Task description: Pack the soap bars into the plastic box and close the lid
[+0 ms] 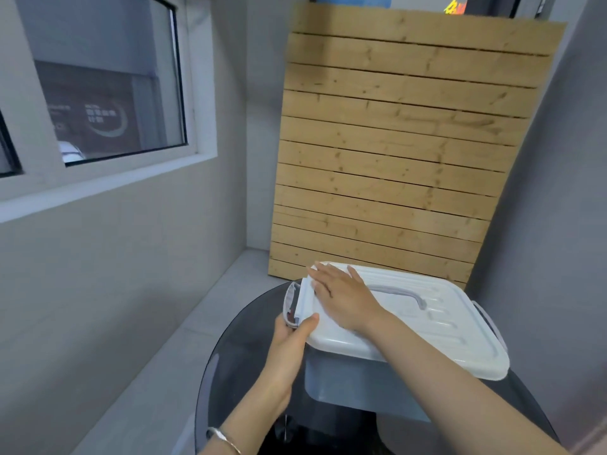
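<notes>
Head view: we see the plastic box (345,379) standing on a dark round glass table (236,353), toward its far edge, with the white lid (437,326) already laid on top, its carry handle (400,293) lying flat. Our right hand (341,300) rests flat, fingers spread, on the lid's left end, pressing it. Our left hand (292,333) is closed around the side latch (291,303) at the box's left end, thumb up on the lid's edge; the latch looks swung outward, not yet snapped. A second latch (489,323) shows at the right end; whether it is fastened we cannot tell. No soap bars are visible anywhere, and the box walls are too cloudy to show contents, so we judge packing done and only the clipping of the lid left. A thin bracelet (223,438) sits on the left wrist. Room: grey tiled floor (210,310), grey walls, a window (98,93) on the left, and a slatted wooden panel (394,142) leaning against the wall behind the table.
</notes>
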`<state>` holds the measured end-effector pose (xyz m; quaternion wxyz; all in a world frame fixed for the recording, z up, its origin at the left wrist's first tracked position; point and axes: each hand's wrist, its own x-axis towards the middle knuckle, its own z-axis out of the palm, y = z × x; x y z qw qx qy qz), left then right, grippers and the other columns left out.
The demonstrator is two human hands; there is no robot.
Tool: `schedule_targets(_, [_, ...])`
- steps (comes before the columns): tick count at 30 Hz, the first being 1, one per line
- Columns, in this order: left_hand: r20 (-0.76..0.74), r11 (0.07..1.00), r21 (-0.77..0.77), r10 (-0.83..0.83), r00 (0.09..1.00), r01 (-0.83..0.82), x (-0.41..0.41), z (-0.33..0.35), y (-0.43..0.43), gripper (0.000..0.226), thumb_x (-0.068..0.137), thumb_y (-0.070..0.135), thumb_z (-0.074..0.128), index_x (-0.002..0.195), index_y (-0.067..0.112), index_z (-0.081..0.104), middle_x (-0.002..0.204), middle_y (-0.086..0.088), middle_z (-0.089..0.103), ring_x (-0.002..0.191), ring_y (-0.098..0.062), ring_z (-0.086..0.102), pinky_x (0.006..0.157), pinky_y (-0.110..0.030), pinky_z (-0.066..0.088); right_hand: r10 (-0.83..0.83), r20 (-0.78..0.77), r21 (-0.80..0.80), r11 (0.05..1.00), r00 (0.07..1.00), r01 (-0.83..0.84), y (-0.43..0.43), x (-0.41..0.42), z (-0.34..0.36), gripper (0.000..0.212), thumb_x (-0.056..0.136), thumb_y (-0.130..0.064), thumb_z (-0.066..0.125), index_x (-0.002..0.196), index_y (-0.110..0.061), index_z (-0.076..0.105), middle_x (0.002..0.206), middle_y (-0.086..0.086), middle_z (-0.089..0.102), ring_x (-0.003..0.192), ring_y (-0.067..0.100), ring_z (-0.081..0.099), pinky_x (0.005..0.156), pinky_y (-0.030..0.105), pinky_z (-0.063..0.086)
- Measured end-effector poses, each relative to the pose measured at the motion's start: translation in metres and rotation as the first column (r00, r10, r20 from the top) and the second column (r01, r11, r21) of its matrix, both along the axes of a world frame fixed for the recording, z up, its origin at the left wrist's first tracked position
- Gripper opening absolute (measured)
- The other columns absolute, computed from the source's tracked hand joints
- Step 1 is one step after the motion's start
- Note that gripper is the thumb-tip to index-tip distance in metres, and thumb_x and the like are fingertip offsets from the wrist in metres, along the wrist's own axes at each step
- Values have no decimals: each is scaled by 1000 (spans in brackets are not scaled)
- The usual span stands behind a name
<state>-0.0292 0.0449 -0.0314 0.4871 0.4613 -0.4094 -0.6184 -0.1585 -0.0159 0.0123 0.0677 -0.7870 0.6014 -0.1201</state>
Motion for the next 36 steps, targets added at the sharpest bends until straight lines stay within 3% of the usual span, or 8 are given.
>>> schedule_targets(4, [52, 995, -98, 19, 998, -14, -6, 5, -2, 41, 92, 15, 50, 132, 23, 43, 111, 11, 61, 100, -3, 57, 75, -18, 44, -2, -21, -13, 1000, 1000, 2, 1, 0, -1, 47, 102, -33, 16, 148, -29, 27, 159, -9, 20, 148, 10, 13, 121, 38, -1])
schedule_targets(12, [295, 976, -213, 28, 955, 37, 1, 11, 1, 46, 94, 22, 45, 136, 37, 36, 101, 26, 57, 92, 9, 54, 58, 3, 40, -9, 52, 11, 1000, 999, 8, 0, 0, -2, 49, 101, -39, 12, 148, -31, 28, 159, -11, 20, 148, 9, 11, 121, 37, 1])
schedule_targets(19, [387, 970, -234, 27, 922, 70, 6, 12, 1, 45, 92, 22, 46, 134, 36, 41, 107, 17, 62, 98, 1, 58, 67, -5, 44, -15, 72, 28, 1000, 997, 13, 0, 1, 0, 49, 101, -39, 13, 147, -30, 30, 159, -11, 20, 148, 9, 12, 120, 36, 6])
schedule_targets(22, [442, 961, -255, 18, 897, 107, 8, 17, 2, 46, 91, 23, 44, 135, 34, 40, 107, 9, 63, 97, -9, 60, 78, -21, 47, -22, 74, 38, 999, 997, 19, 0, 1, 1, 50, 101, -39, 13, 147, -29, 31, 158, -10, 21, 147, 10, 15, 120, 35, 7])
schedule_targets(29, [598, 944, -277, 25, 801, 177, 8, 26, 2, 45, 91, 29, 37, 136, 33, 38, 106, 7, 62, 85, -17, 57, 67, -27, 43, -62, 228, 40, 998, 972, 54, 8, -1, 10, 49, 101, -38, 21, 147, -24, 32, 154, -5, 34, 142, 18, 28, 116, 37, 24])
schedule_targets(31, [653, 942, -259, 7, 757, 215, 5, 28, 2, 47, 93, 30, 35, 140, 26, 31, 125, 2, 56, 105, -20, 54, 80, -28, 42, -76, 339, 44, 997, 938, 65, 20, -10, 11, 48, 100, -40, 28, 144, -26, 36, 154, -6, 33, 142, 17, 29, 116, 35, 25])
schedule_targets(33, [745, 910, -345, 116, 657, 230, 2, 26, 0, 55, 95, 38, 34, 145, 20, 22, 147, 2, 36, 135, -20, 35, 106, -31, 32, -87, 365, 35, 996, 927, 80, 38, -29, 12, 46, 99, -41, 33, 141, -25, 41, 154, -7, 32, 141, 13, 30, 117, 31, 22])
schedule_targets(36, [806, 792, -521, 335, 488, 317, -13, 29, -2, 65, 91, 55, 25, 145, 20, 25, 153, 1, 27, 144, -20, 20, 118, -38, 17, -167, 319, -63, 978, 933, 197, 73, -71, 7, 41, 98, -36, 38, 135, -21, 48, 148, -5, 42, 138, 13, 36, 116, 32, 25])
